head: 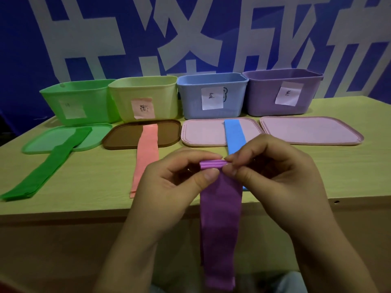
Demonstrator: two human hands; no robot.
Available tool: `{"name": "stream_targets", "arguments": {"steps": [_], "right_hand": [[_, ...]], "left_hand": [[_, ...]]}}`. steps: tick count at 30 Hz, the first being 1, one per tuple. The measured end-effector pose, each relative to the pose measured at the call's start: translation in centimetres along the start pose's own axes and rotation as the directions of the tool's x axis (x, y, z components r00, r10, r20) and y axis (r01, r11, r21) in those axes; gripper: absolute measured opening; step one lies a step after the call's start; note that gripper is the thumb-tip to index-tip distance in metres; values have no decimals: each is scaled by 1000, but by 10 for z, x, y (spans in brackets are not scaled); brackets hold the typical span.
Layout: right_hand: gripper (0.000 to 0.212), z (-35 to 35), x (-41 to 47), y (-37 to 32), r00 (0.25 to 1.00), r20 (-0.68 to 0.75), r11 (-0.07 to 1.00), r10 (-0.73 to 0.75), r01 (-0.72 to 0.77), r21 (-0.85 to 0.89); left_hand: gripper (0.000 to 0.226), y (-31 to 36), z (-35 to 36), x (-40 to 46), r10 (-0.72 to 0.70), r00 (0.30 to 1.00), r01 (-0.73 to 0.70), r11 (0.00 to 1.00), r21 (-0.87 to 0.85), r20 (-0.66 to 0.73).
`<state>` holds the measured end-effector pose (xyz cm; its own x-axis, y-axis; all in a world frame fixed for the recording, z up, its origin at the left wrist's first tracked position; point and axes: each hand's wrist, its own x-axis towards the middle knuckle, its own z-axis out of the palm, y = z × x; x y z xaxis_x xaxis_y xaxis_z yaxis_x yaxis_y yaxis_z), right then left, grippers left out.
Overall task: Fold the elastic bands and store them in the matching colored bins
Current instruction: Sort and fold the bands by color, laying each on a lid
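Observation:
A purple elastic band (220, 216) hangs down over the table's front edge, its top end folded into a small stack of layers. My left hand (179, 182) and my right hand (273, 172) both pinch that folded top between thumb and fingers, just above the table. A green band (48, 168), a pink band (146, 157) and a blue band (235, 136) lie flat on the table, each reaching onto a lid. Four open bins stand in a row at the back: green (80, 102), yellow (143, 96), blue (211, 96) and purple (283, 92).
Four lids lie in front of the bins: green (42, 142), brown (124, 134), and two pink ones (203, 134) (311, 130). The wooden table (95, 187) ends just under my hands. A blue wall with white characters stands behind.

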<state>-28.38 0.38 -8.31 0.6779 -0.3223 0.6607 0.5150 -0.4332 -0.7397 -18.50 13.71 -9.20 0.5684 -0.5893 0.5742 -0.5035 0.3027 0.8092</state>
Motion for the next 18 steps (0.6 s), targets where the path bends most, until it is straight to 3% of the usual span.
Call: {"name": "stream_targets", "arguments": {"steps": [5,9,12,15,18], "right_hand": [[41,-10,2,1,977,191,994,99,-89,-59],[26,-14,7,-4,973,220,973,72,-19,-232],[20,-10,9,-5,987,157,987,19,7,-164],[20,-6,10,-1,994,106,992,-6,20,-125],[18,-4,11,1,992,102,979,-78,96,-181]], "left_hand": [[21,-1,-5,-1,131,989,-124,988,91,-65],[22,0,-6,2,111,993,-107,989,97,-33],[24,-2,-3,4,79,996,-79,997,-8,-38],[36,-6,-2,4,-50,997,41,990,-138,-63],[31,-9,1,0,-86,996,85,996,-38,-25]]}}
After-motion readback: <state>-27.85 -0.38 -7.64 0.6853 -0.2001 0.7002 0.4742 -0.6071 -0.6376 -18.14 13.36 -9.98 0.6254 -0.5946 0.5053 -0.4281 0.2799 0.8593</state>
